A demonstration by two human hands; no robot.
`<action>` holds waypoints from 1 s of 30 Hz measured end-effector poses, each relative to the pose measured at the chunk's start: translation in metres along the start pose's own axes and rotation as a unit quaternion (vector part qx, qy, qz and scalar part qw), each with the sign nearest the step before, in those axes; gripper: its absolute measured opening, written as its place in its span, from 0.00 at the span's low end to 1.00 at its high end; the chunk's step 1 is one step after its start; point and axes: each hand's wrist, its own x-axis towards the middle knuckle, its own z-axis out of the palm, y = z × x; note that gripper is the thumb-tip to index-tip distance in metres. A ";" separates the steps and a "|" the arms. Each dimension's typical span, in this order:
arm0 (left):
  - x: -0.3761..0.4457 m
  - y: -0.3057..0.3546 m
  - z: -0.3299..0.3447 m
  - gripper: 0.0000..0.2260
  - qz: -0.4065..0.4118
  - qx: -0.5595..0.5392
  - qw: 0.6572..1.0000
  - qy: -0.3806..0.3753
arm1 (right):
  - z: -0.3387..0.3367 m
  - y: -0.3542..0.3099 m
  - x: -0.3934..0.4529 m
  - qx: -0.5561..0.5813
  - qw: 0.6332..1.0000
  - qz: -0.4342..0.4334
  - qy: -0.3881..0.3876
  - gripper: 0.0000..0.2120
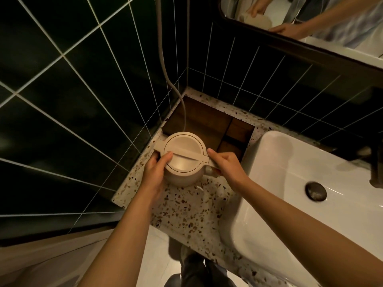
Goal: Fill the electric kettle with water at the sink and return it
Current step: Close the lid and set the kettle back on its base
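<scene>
A cream electric kettle with its lid closed stands on the speckled terrazzo counter, close to the tiled corner. My left hand wraps the kettle's left side, thumb resting on the lid. My right hand is closed around the handle on the kettle's right side. The white sink basin lies to the right, with a dark drain plug in its floor.
A pale cord hangs down the dark green tiled wall into a wooden recess behind the kettle. A dark faucet stands at the right edge. A black-framed mirror hangs above.
</scene>
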 end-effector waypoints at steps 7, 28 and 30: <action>0.006 -0.002 -0.001 0.10 0.003 0.012 1.000 -0.015 | -0.001 0.002 0.004 0.016 1.000 0.011 -0.007 0.37; -0.007 -0.005 -0.003 0.22 0.056 0.123 0.990 0.043 | -0.006 0.012 -0.012 0.165 0.970 0.162 0.080 0.23; -0.012 -0.004 -0.002 0.22 0.062 0.128 0.989 0.043 | -0.002 0.011 -0.017 0.167 0.969 0.151 0.097 0.19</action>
